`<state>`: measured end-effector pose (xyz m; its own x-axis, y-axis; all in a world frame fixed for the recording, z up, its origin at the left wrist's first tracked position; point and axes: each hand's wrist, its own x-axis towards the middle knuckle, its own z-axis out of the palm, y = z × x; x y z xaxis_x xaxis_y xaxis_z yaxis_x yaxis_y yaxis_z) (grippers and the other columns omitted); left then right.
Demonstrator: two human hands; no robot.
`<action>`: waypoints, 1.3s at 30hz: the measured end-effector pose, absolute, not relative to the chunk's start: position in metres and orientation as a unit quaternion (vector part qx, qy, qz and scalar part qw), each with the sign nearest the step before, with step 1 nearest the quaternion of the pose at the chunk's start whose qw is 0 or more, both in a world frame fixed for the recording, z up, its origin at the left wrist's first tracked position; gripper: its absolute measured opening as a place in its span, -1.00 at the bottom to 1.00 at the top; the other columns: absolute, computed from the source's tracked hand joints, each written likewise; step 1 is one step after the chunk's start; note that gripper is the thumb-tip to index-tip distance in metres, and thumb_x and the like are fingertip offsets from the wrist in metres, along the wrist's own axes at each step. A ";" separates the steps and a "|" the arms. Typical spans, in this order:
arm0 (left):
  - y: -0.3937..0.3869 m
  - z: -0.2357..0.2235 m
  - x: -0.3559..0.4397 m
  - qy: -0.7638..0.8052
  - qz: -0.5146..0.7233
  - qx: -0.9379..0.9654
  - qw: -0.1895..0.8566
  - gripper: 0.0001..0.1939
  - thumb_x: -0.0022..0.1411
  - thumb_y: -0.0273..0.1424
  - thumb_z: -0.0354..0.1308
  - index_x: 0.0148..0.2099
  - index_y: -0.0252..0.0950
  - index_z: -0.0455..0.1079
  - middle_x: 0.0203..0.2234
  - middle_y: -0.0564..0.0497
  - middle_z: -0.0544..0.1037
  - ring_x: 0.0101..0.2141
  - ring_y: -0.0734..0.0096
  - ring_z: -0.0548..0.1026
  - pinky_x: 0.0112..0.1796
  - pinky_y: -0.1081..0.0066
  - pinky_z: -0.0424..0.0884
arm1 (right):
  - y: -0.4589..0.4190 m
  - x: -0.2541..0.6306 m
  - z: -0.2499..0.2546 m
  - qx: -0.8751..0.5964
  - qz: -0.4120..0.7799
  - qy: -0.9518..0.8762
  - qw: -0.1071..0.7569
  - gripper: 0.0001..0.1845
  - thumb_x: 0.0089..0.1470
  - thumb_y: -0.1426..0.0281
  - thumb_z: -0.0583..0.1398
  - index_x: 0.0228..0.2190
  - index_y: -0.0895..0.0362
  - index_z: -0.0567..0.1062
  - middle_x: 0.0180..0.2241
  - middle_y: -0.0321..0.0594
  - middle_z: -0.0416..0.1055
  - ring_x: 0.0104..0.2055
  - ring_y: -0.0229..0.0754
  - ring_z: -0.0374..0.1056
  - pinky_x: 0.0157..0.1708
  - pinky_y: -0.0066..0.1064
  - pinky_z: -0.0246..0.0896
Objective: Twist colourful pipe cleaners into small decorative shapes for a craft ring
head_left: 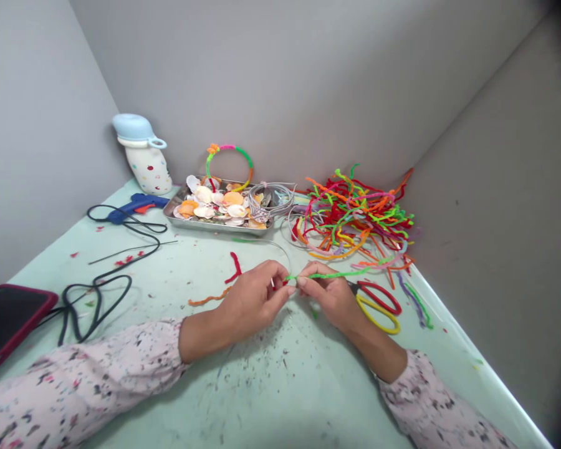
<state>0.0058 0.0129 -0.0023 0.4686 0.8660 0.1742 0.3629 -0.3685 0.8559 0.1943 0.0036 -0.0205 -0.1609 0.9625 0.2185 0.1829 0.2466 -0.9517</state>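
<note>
Over the middle of the table, my left hand and my right hand pinch close together. A bright green pipe cleaner runs from my left fingertips through my right fingers and out to the right. A thin wire curves up and away from my left fingers; a bit of red shows there too. How the green strand meets the wire is partly hidden by the fingers. Beside my left hand lie a red pipe cleaner piece and an orange one. Scissors with red and yellow handles rest under my right wrist.
A metal tray of seashells stands at the back, with a colourful pipe cleaner ring upright at it. A tangled pipe cleaner pile lies right. Left are a bottle, a blue glue gun, black cord and a phone.
</note>
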 end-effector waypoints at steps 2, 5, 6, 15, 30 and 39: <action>0.011 -0.004 0.005 0.407 0.320 0.793 0.321 -0.87 0.22 -0.32 0.08 -0.23 -0.27 0.33 -0.45 0.06 0.40 -0.49 0.48 0.29 -0.47 0.49 0.13 | 0.003 0.194 -0.020 -0.448 0.433 -0.632 0.461 -0.80 0.06 0.26 0.21 -0.48 0.13 0.44 -0.54 -0.34 0.32 -0.49 -0.29 0.26 -0.46 -0.43 0.16; 0.011 -0.006 0.004 0.393 0.319 0.817 0.275 -0.88 0.26 -0.34 0.03 -0.26 -0.27 0.34 -0.45 0.04 0.41 -0.47 0.47 0.30 -0.44 0.47 0.13 | 0.002 0.194 -0.019 -0.447 0.447 -0.627 0.455 -0.80 0.05 0.25 0.22 -0.47 0.12 0.44 -0.55 -0.34 0.32 -0.50 -0.29 0.26 -0.48 -0.44 0.16; 0.011 -0.006 0.004 0.387 0.321 0.819 0.276 -0.88 0.26 -0.36 0.02 -0.29 -0.27 0.34 -0.47 0.04 0.40 -0.48 0.47 0.30 -0.43 0.47 0.13 | 0.001 0.194 -0.018 -0.449 0.450 -0.625 0.453 -0.79 0.04 0.24 0.22 -0.47 0.12 0.44 -0.56 -0.34 0.32 -0.51 -0.29 0.26 -0.48 -0.44 0.16; 0.019 0.001 0.003 0.421 0.280 0.730 0.460 -0.83 0.10 -0.37 0.06 -0.50 -0.29 0.25 -0.66 0.14 0.25 -0.57 0.52 0.18 -0.53 0.51 0.03 | 0.002 0.193 -0.021 -0.438 0.427 -0.667 0.425 -0.82 0.06 0.26 0.23 -0.46 0.12 0.48 -0.52 -0.33 0.36 -0.47 -0.29 0.27 -0.45 -0.45 0.18; 0.029 0.005 0.001 0.349 0.254 0.659 0.616 -0.67 0.15 -0.12 0.14 -0.38 -0.33 0.31 -0.61 0.15 0.28 -0.62 0.61 0.18 -0.59 0.55 0.07 | 0.003 0.208 -0.016 -0.312 0.641 -0.582 0.392 -0.82 0.01 0.31 0.26 -0.48 0.15 0.42 -0.54 -0.33 0.36 -0.55 -0.33 0.25 -0.53 -0.48 0.13; 0.031 0.001 0.005 0.303 0.276 0.524 0.747 -0.59 0.14 -0.16 0.22 -0.06 -0.33 0.45 -0.23 -0.09 0.49 -0.54 0.64 0.27 -0.55 0.56 0.10 | -0.011 0.189 0.004 -0.302 0.722 -0.613 0.111 -0.84 -0.16 0.40 0.29 -0.50 0.22 0.44 -0.60 -0.38 0.35 -0.61 -0.41 0.20 -0.59 -0.58 0.11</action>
<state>0.0047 0.0310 0.0012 0.6643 0.7294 -0.1633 -0.0942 0.2985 0.9498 0.1886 -0.0111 0.0039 -0.7930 0.5304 -0.2996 0.2098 -0.2239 -0.9518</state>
